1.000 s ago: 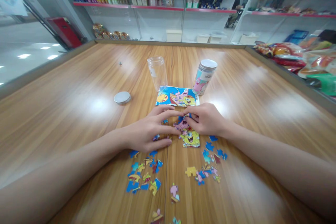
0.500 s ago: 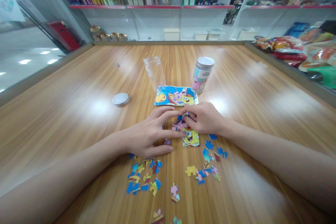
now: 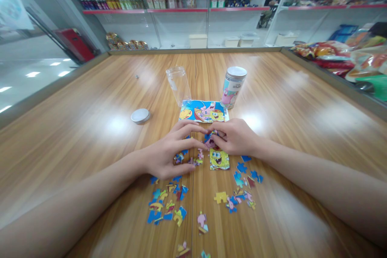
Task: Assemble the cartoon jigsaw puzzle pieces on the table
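Puzzle section point(image 3: 219, 159): on the bench point(image 3: 272, 88), about midway between its left and right edges; SpongeBob's yellow face stands right way up to you, and the long axis seems to run toward the far edge, partly under your right hand.
Right hand point(image 3: 238, 137): your thumb and forefinger pinch the pink-and-blue piece point(image 3: 210, 142) at the section's far end.
Left hand point(image 3: 167, 153): your fingers are spread and released, pointing right over small pieces; whether a tip touches the section, you cannot tell.
Loose pieces point(image 3: 168, 217): scattered on your side of the hands, in left and right clusters.
Picture card point(image 3: 204, 111): flat beyond your hands, long axis parallel to the bench's far edge, scene upright to you, barcode at its right end.
Labelled jar point(image 3: 232, 92): upright by the card's far right corner; dark print too small to read above a pink cartoon figure.
Clear jar point(image 3: 178, 86): stands by the far left corner.
Silver lid point(image 3: 140, 115): flat, nearer the bench's left edge.
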Motion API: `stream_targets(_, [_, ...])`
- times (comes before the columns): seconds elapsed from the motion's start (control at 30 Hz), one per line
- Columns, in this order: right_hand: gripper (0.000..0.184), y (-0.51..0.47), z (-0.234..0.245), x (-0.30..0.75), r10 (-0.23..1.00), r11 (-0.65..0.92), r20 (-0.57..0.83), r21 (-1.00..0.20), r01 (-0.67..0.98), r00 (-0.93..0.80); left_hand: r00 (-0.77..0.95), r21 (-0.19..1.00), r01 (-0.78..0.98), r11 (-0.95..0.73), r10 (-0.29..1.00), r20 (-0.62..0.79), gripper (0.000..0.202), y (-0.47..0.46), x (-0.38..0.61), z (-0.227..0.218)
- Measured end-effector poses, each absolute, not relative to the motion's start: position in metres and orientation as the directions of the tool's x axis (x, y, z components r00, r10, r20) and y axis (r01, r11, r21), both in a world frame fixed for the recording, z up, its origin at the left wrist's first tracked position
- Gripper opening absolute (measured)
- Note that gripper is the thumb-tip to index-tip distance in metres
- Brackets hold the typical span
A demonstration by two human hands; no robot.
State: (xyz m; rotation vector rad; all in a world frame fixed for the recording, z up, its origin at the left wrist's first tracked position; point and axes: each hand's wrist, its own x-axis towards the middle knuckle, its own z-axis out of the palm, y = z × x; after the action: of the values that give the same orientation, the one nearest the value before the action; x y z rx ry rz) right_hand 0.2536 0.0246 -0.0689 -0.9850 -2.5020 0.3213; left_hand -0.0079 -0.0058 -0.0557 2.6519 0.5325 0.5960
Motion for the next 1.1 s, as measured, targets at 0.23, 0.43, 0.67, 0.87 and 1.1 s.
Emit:
stream_targets(0.23, [0.023,0.0252,-0.0687,0.2535,0.687,0.724,0.305,-0.364,0.586,-0.659,0.874,0.472,0.274,-0.838,0.422,0.241,0.045,-0.0053,-0.0096,-0.0504])
stream_targets(0.43, [0.022,0.0248,-0.0674,0.2540,0.687,0.723,0.294,-0.366,0.586,-0.664,0.879,0.447,0.254,-0.858,0.398,0.263,0.038,-0.0045,-0.0089,-0.0533])
stream_targets(0.67, [0.023,0.0238,-0.0658,0.2530,0.701,0.707,0.278,-0.385,0.593,-0.656,0.868,0.467,0.264,-0.844,0.420,0.267,0.026,-0.0049,-0.0096,-0.0528])
stream_targets(0.87, [0.022,0.0228,-0.0643,0.2526,0.713,0.693,0.253,-0.395,0.603,-0.654,0.859,0.451,0.301,-0.840,0.444,0.254,0.019,-0.0033,-0.0083,-0.0531])
stream_targets(1.1, [0.022,0.0255,-0.0671,0.2537,0.695,0.712,0.271,-0.386,0.586,-0.666,0.833,0.471,0.299,-0.830,0.468,0.296,0.018,-0.0025,-0.0114,-0.0524])
